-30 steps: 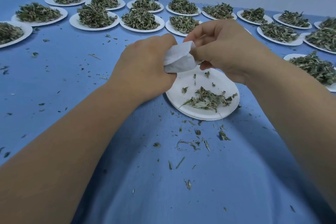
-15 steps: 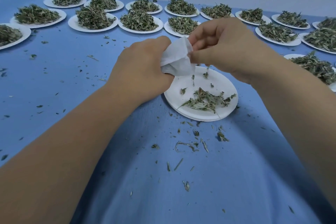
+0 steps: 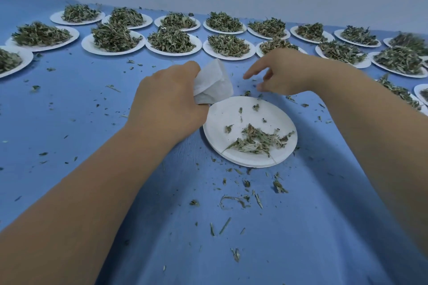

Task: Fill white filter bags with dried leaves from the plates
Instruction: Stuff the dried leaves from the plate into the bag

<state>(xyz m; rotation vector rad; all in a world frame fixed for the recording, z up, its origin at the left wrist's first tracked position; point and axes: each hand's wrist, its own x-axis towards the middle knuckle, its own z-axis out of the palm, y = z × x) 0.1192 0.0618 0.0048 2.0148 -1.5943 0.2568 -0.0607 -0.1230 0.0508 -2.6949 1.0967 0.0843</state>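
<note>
My left hand [image 3: 169, 102] grips a white filter bag [image 3: 214, 82] just above the far left rim of a white paper plate [image 3: 222, 143]. A small heap of dried leaves [image 3: 257, 140] lies on the near part of that plate. My right hand [image 3: 284, 71] hovers beyond the plate's far edge with its fingers loosely spread and nothing in them. It is apart from the bag.
Several white plates heaped with dried leaves [image 3: 171, 40] stand in rows along the back of the blue tabletop [image 3: 81, 104] and down its right side [image 3: 398, 60]. Loose leaf bits [image 3: 243, 199] lie scattered in front of the near plate. A pale wall rises behind.
My right hand has let go of the filter bag and moved away to the right. The left hand keeps hold of the bag.
</note>
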